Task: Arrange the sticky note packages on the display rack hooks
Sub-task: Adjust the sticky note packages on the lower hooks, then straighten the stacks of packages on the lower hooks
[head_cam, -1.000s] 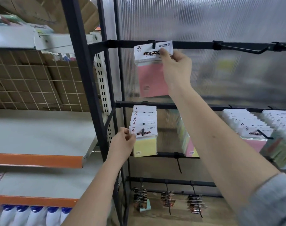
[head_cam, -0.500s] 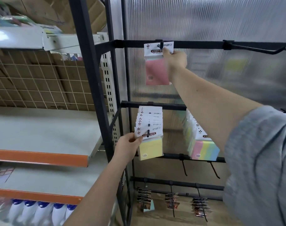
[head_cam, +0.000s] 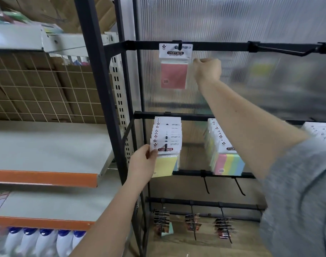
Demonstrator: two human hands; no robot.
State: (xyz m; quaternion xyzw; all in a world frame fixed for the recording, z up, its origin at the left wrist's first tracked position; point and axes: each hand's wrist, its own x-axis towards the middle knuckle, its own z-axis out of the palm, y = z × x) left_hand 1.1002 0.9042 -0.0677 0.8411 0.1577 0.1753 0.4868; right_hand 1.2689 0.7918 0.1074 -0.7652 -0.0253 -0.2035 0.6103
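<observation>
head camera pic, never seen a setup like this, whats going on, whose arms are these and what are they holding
This is a single picture from a camera worn on a person's head, looking forward and down, so the two bare arms are that person's own. There is no robot.

They face a black display rack with bars and hooks. A pink sticky note package hangs alone on the top hook. The right hand sits just beside it, fingers curled, holding nothing that can be seen.

Lower down, the left hand pinches the front pack of a row of yellow packages hung on a middle hook. A multicolour stack hangs to its right. Small dark packets hang at the bottom, and an orange-edged shelf stands left.
</observation>
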